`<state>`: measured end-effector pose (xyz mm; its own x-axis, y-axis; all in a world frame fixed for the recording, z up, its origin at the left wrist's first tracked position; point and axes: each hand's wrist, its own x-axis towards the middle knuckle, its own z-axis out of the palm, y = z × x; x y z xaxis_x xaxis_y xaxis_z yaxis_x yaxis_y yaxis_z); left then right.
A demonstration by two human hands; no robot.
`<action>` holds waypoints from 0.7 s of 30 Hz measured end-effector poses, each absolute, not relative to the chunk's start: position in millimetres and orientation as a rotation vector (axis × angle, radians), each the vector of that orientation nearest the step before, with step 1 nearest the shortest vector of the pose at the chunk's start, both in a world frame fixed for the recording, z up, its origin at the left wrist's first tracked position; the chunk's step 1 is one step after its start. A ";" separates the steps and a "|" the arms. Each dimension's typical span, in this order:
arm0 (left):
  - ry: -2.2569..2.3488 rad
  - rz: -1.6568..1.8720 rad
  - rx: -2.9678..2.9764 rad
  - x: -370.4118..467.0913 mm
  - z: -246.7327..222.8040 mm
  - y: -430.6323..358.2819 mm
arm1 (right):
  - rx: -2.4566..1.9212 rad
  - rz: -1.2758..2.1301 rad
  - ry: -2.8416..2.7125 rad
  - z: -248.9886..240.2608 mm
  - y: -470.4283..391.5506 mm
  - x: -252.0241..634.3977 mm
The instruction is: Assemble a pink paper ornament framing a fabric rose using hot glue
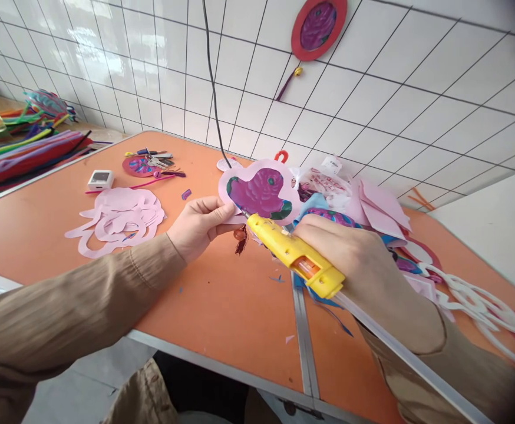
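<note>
A pink cloud-shaped piece (257,191) with a purple and green patterned centre is pinched at its lower left edge by my left hand (202,227), thumb on top. My right hand (350,253) is wrapped round a yellow glue gun (295,253). The gun's nozzle points up and left, at the lower edge of the patterned centre, close to my left thumb. A clear glue stick (408,353) runs out of the gun's rear to the lower right. Below the pink piece hangs an orange bead with a dark tassel (240,235).
Pink paper cutouts (125,218), a small white box (101,179) and keys (158,160) lie at the left of the orange table (222,318). Pink sheets (379,209) and white loops (482,300) lie at the right. A dark cable (212,76) hangs before the tiled wall.
</note>
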<state>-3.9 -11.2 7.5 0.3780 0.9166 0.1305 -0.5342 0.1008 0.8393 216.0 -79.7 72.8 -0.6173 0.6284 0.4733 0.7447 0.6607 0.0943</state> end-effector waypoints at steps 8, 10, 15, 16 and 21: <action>0.390 1.087 0.908 -4.4 9.3 -8.6 | -1.084 -0.249 -2.418 72.3 -85.2 219.1; 0.401 1.089 0.890 -4.2 10.2 -8.9 | -1.033 -0.274 -2.426 75.2 -87.0 217.1; 0.401 1.082 0.920 -4.9 9.9 -9.3 | -1.089 -0.325 -2.488 79.0 -88.0 214.6; 0.405 1.087 0.920 -5.0 9.5 -9.3 | -1.092 -0.350 -2.486 78.9 -87.8 214.5; 0.415 1.131 0.879 -3.8 8.7 -9.5 | -1.072 -0.478 -2.475 79.1 -87.9 211.9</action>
<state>-3.8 -9.5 8.7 0.3995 0.9069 0.1339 -0.6047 0.1509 0.7820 211.9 -87.9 79.1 -0.6259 0.6107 0.4851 0.7473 0.6475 0.1492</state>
